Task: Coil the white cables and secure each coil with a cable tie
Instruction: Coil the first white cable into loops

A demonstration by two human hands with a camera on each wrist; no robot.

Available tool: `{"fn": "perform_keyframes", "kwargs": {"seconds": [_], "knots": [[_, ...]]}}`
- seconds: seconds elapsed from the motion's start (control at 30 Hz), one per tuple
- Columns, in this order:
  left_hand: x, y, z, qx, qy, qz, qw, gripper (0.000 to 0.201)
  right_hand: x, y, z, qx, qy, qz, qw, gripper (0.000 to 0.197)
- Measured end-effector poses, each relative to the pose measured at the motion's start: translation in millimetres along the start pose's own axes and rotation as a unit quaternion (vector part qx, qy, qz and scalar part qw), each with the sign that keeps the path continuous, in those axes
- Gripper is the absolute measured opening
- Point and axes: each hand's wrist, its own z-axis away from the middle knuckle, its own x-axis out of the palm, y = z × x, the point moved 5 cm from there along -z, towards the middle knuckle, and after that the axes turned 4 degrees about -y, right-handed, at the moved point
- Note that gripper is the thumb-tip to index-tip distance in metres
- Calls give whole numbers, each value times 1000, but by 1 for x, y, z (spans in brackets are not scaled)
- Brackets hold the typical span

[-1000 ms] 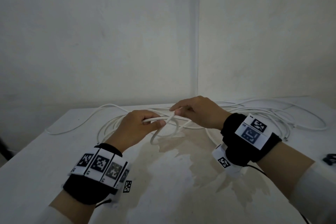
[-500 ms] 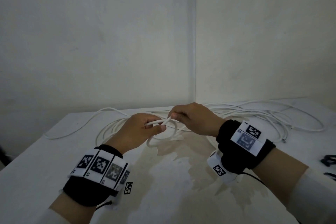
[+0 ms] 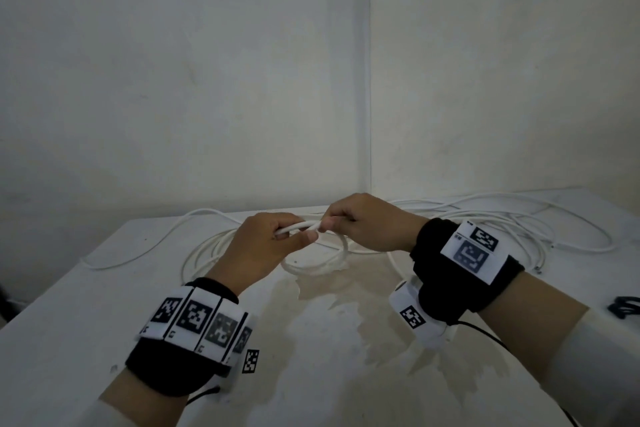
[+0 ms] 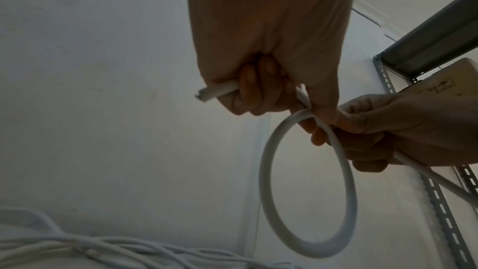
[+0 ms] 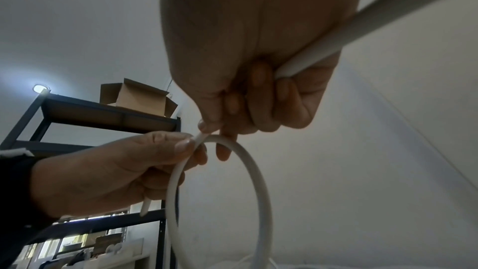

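Observation:
Both hands hold one white cable above the table (image 3: 104, 322). My left hand (image 3: 263, 246) grips the cable's cut end (image 4: 207, 93) in a fist, and the cable leaves it as a single round loop (image 3: 315, 267) (image 4: 308, 191) (image 5: 220, 191) hanging below the hands. My right hand (image 3: 363, 222) pinches the cable where the loop crosses itself, right beside the left thumb; the cable's long run (image 5: 362, 28) passes back through the right palm. Loose white cables (image 3: 485, 218) (image 4: 77, 247) lie in a tangle on the table behind the hands.
The table stands in a corner of two white walls. Black cable ties (image 3: 627, 307) lie at the table's right edge. A dark metal shelf (image 5: 90, 114) with a cardboard box (image 5: 137, 95) stands behind me. A pale stain (image 3: 346, 322) marks the tabletop near me.
Both hands have lifted slightly and drawn closer together. The hanging loop has tightened into a smaller ring, and the right hand's pinch now sits against the left thumb.

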Motion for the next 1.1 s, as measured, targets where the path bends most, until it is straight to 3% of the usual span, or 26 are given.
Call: {"fn": "perform_keyframes", "kwargs": {"seconds": [0.07, 0.17, 0.3, 0.47, 0.57, 0.73, 0.9, 1.1], "knots": [[1, -3, 2, -17, 0, -2, 1000, 33, 1, 2, 0, 5, -1, 11, 1000, 26], [-5, -8, 4, -48, 13, -32, 998, 19, -6, 10, 3, 21, 35, 25, 999, 30], [-10, -17, 8, -95, 0, 8, 995, 26, -12, 25, 7, 52, 58, 37, 996, 31], [-1, -8, 9, -70, -32, 45, 996, 14, -7, 31, 6, 66, 78, 25, 994, 30], [3, -7, 9, -50, -7, 40, 998, 9, -9, 30, 7, 57, 93, 2, 994, 30], [13, -3, 8, -37, 12, 111, 993, 29, -13, 22, 8, 28, 103, -38, 994, 29], [16, -5, 8, -56, 56, 108, 991, 42, -10, 20, 9, 27, 92, -69, 993, 27], [5, -9, 5, -45, 137, -9, 990, 22, -9, 15, 10, 20, 83, -63, 994, 29]]}}
